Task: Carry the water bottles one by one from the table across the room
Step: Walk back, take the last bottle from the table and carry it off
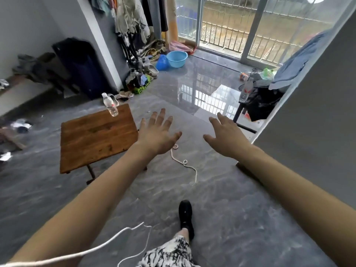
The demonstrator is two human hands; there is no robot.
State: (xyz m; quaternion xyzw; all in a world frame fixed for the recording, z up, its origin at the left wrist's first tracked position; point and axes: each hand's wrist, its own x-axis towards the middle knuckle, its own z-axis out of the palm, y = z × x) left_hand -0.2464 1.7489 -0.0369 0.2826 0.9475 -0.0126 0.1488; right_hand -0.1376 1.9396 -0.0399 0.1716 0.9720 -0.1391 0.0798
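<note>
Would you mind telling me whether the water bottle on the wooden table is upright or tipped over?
Upright: the water bottle stands on its base at the wooden table's far corner, cap up.

One bottle on the wooden table, another across the room

A clear plastic water bottle (pixel 110 105) with a white cap and red-marked label stands upright at the far corner of the small brown wooden table (pixel 92 139). A second bottle (pixel 246 91), same kind, stands upright on the dark table (pixel 240 110) near the balcony door.
</note>
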